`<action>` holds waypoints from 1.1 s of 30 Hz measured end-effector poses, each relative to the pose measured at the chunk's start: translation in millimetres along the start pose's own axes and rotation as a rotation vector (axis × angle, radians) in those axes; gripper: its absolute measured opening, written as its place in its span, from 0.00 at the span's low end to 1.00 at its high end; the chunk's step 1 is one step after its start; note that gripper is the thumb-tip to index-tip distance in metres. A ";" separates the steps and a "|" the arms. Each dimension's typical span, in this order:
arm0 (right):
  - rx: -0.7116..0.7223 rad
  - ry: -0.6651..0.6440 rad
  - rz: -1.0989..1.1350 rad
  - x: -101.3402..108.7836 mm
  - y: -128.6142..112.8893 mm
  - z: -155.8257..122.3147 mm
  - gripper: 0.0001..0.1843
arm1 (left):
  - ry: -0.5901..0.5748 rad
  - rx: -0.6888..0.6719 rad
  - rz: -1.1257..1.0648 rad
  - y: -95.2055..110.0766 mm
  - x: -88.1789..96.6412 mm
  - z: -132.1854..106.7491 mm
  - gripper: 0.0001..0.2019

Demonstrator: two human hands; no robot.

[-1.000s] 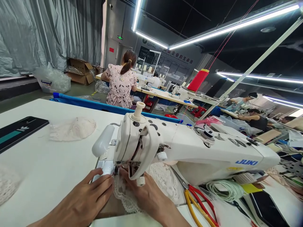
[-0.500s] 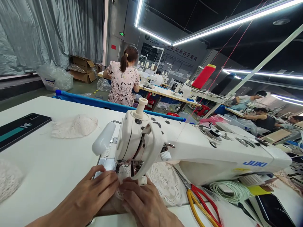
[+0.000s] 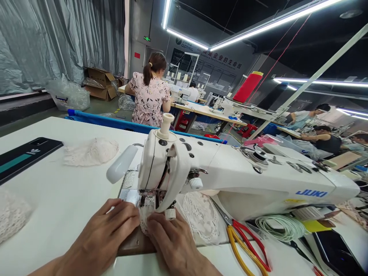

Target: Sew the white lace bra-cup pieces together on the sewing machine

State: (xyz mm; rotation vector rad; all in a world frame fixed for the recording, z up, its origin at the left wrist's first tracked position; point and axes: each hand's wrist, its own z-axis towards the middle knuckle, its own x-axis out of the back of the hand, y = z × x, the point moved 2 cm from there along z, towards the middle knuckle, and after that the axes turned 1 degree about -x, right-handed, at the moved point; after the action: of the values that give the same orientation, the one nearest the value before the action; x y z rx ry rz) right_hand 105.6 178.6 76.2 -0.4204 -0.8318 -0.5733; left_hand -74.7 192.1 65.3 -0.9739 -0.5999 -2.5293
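Note:
A white JUKI sewing machine (image 3: 230, 180) stands on the white table (image 3: 57, 199). Under its presser foot lies a piece of white lace (image 3: 198, 218). My left hand (image 3: 106, 234) lies on the table left of the needle, its fingertips pressing the lace edge. My right hand (image 3: 172, 241) rests just right of it, fingers curled down onto the same lace below the foot. Both hands are close together, touching the lace in front of the needle.
Red and yellow scissors (image 3: 244, 245) lie right of the lace, beside a coil of pale cord (image 3: 278, 226). A lace piece (image 3: 92, 151) and a dark phone (image 3: 23, 157) sit at the left. More lace (image 3: 11, 214) is at the left edge. People work at tables behind.
My hands have drawn closer together and the lace between them has bunched up under the presser foot. The view has shifted slightly.

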 end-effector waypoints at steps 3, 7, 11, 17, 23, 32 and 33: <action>0.004 0.042 0.026 5.8 1.3 1.7 0.10 | -0.032 0.006 0.023 2.9 -3.3 -6.7 0.18; 0.019 -0.020 0.043 12.3 1.8 1.6 0.15 | -0.052 -0.084 0.145 -0.1 -13.3 -11.7 0.17; 0.084 -0.122 0.058 11.9 3.8 -2.9 0.14 | -0.112 -0.103 0.209 -3.2 -17.5 -15.7 0.16; 0.137 -0.104 0.048 3.2 4.5 -4.2 0.08 | -0.043 -0.070 0.215 2.5 -8.1 -11.0 0.18; 0.126 -0.092 0.062 1.9 2.5 -2.3 0.12 | 0.013 -0.162 0.157 2.5 -6.9 -9.4 0.19; 0.110 -0.046 0.032 2.8 0.2 -2.4 0.16 | -0.012 -0.181 0.064 -5.8 -15.2 -20.5 0.19; 0.119 -0.045 0.023 3.1 -0.1 -2.0 0.13 | -0.021 -0.184 0.061 -6.0 -15.7 -21.0 0.19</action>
State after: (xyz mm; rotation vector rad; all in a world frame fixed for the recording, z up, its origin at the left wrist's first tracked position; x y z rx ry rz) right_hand 108.3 176.5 77.5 -0.3346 -0.8981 -0.4913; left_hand -78.0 189.3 38.7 -1.0649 -0.3416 -2.5567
